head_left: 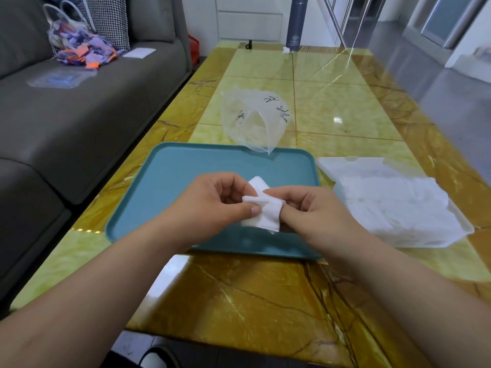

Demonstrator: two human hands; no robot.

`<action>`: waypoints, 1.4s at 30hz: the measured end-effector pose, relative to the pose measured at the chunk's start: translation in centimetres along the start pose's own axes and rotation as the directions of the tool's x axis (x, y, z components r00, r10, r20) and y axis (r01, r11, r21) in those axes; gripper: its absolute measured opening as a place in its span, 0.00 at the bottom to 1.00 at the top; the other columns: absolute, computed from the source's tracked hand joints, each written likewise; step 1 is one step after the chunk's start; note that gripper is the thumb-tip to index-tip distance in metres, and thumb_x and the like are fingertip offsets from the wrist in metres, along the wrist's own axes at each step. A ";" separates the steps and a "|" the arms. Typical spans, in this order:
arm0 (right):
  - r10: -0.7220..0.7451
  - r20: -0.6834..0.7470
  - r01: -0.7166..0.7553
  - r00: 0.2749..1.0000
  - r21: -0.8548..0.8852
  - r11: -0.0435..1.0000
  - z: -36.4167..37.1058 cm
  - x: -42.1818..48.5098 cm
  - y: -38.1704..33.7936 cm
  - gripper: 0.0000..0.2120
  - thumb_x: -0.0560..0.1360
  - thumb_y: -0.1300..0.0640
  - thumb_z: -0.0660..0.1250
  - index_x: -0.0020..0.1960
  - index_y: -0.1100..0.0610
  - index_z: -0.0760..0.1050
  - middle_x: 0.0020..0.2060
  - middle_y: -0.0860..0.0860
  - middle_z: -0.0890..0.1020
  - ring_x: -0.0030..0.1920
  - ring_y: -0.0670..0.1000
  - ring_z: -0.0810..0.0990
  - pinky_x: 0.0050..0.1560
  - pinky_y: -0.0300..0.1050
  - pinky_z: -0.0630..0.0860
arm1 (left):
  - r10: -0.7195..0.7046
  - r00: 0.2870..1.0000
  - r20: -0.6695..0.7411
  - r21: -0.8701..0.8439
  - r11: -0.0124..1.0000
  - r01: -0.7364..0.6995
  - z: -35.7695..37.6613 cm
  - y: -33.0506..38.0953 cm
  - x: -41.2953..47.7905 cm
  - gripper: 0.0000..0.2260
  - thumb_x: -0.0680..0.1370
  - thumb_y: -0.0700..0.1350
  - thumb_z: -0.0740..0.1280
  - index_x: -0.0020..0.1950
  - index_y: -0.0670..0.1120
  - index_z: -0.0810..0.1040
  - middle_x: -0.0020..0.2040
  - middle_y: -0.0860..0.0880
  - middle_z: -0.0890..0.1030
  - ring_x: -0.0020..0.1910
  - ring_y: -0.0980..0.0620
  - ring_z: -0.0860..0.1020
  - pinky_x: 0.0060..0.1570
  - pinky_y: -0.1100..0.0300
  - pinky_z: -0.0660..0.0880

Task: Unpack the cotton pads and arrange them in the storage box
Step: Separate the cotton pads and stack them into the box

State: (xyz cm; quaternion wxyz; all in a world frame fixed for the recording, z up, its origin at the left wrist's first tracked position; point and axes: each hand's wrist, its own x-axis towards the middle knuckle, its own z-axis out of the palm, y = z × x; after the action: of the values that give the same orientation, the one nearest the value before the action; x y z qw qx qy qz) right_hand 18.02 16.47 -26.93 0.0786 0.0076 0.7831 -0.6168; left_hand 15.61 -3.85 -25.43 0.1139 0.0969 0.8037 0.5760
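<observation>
- Cotton pads [265, 211]: from the head view I see a small white bunch of them held between both hands, in the air just above the near half of the teal tray [180, 181].
- My left hand [220, 205] is closed on the cotton pads, with the thumb pressed on top of the bunch at its left edge and the fingers curled behind it.
- My right hand [321, 216] grips the right side of the bunch, fingers curled round it. I cannot tell how many pads are in it.
- The clear storage box [463, 227] sits on the table [265, 301] just right of the tray. Its lid [350, 166] is folded open behind it, and the box looks nearly full of white pads.
- The clear plastic bag [255, 120] lies on the table beyond the tray, slack and apparently empty, with one corner touching the tray's far rim.
- A grey sofa [79, 115] runs along the left of the table, well away from the work.
- I judge the unpacking to be done or nearly so. The step in hand is squaring up this last bunch before it goes into the box.
- The next move calls for carrying the bunch right, over the box's near wall, and setting it in flat beside or on the pads there. I would keep a light pinch so the soft pads stay aligned and do not fan out, and then press them level so the lid can close.
</observation>
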 end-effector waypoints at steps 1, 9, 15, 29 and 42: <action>0.000 0.003 0.000 1.000 -0.010 1.000 -0.1 0.0 0.0 0.12 0.82 0.62 0.67 0.59 0.51 0.85 0.46 0.49 0.89 0.52 0.52 0.88 0.62 0.58 0.82 | -0.003 1.000 0.000 0.006 1.000 0.003 0.1 0.0 0.1 0.05 0.74 0.37 0.78 0.48 0.42 0.84 0.45 0.38 0.85 0.39 0.51 0.79 0.44 0.56 0.75; 0.015 0.051 -0.016 0.999 0.022 1.000 -1.3 -0.5 -0.5 0.15 0.79 0.66 0.66 0.56 0.52 0.87 0.48 0.53 0.89 0.54 0.56 0.87 0.61 0.60 0.82 | 0.060 0.998 -0.032 0.126 0.990 -0.055 1.5 0.4 1.2 0.05 0.73 0.37 0.78 0.44 0.44 0.85 0.34 0.51 0.80 0.31 0.58 0.72 0.32 0.69 0.69; -0.051 -0.110 0.039 0.993 -0.114 0.993 -2.0 -1.0 0.1 0.06 0.76 0.58 0.74 0.51 0.50 0.86 0.41 0.50 0.88 0.45 0.52 0.87 0.51 0.56 0.83 | 0.133 0.988 -0.074 0.243 0.964 -0.111 3.1 0.8 2.3 0.05 0.74 0.39 0.75 0.45 0.50 0.86 0.37 0.55 0.84 0.30 0.63 0.75 0.31 0.73 0.69; 0.018 -0.261 -0.044 0.965 -0.092 0.995 -2.2 -0.1 0.8 0.07 0.76 0.59 0.69 0.50 0.51 0.83 0.44 0.49 0.87 0.46 0.49 0.85 0.46 0.41 0.79 | 0.131 0.990 -0.054 0.654 0.754 -0.063 3.5 -1.2 4.0 0.10 0.78 0.52 0.71 0.58 0.55 0.84 0.56 0.57 0.80 0.54 0.53 0.78 0.53 0.57 0.73; 0.036 -0.310 -0.064 0.950 -0.080 0.995 -1.7 0.4 0.5 0.05 0.78 0.58 0.69 0.50 0.48 0.81 0.44 0.48 0.86 0.45 0.50 0.84 0.42 0.42 0.79 | 0.028 0.999 0.037 0.600 0.798 -0.045 0.6 -1.4 0.4 0.08 0.74 0.51 0.77 0.50 0.56 0.81 0.45 0.57 0.78 0.43 0.64 0.76 0.39 0.73 0.69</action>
State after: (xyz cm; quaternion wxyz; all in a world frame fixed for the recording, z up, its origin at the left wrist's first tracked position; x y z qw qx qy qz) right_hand 17.52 18.20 -27.05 -0.0288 0.1202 0.8122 -0.5702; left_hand 15.32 -3.65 -26.97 0.0767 0.1509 0.9412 0.2924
